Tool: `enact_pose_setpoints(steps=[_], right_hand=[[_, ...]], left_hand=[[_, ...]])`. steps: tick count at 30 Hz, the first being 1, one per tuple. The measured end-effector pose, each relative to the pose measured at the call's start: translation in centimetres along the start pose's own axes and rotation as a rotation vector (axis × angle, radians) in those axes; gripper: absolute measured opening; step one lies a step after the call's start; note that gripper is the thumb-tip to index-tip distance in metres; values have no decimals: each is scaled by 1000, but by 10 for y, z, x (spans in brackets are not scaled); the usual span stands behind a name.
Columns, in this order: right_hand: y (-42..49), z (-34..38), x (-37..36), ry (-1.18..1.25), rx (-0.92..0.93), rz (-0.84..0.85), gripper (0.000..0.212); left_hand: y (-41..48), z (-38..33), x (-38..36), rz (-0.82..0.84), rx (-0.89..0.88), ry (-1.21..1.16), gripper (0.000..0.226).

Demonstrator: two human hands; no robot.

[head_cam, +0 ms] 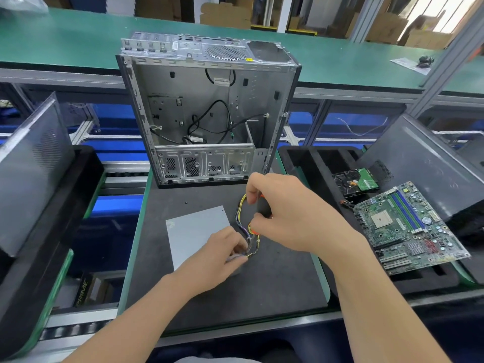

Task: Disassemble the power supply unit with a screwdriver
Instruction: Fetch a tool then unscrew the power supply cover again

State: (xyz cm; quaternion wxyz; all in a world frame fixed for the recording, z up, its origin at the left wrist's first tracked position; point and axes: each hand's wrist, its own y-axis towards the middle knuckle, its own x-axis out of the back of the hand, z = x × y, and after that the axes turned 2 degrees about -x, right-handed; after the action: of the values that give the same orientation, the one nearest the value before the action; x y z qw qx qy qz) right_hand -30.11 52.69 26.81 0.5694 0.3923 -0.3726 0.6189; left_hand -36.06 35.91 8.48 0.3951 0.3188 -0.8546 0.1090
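- One power supply unit (195, 229) is counted.
- One screwdriver (262, 206) is counted.
- Two hands are counted: one left hand (222, 254) and one right hand (285, 213).
- One bundle of wires (242, 213) is seen; its single strands cannot be counted.
- One opened computer case (207, 100) is counted.
- One motherboard (408, 226) and one hard drive (355, 182) are counted.
- Two leaning panels are counted: one grey panel (31, 174) and one dark panel (419, 163).
- One dark mat (262, 284) is counted.
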Motion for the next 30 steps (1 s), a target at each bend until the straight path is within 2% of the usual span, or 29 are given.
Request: enact_pose_setpoints(steps=[8, 11, 15, 19, 23, 27, 30], right_hand=[[-1, -4, -1, 29, 15, -54, 23], [-1, -5, -2, 36, 17, -58, 23], [0, -7, -2, 30, 22, -69, 24], [1, -9, -2, 17, 14, -71, 26], [2, -10, -3, 21, 15, -69, 25], [2, -10, -5, 32, 18, -77, 24], [2, -11, -7, 38, 25, -64, 23]], left_hand=[[-6, 5, 9, -36, -32, -29, 3], [-4, 4, 7, -46, -96, 60, 10], [3, -2, 3, -109, -214, 326, 12], [10, -10, 1, -78, -185, 431, 19], [9, -6, 0, -90, -221, 381, 24], [1, 15, 6, -19, -151, 86, 11], [0, 19, 6, 5, -87, -15, 11]])
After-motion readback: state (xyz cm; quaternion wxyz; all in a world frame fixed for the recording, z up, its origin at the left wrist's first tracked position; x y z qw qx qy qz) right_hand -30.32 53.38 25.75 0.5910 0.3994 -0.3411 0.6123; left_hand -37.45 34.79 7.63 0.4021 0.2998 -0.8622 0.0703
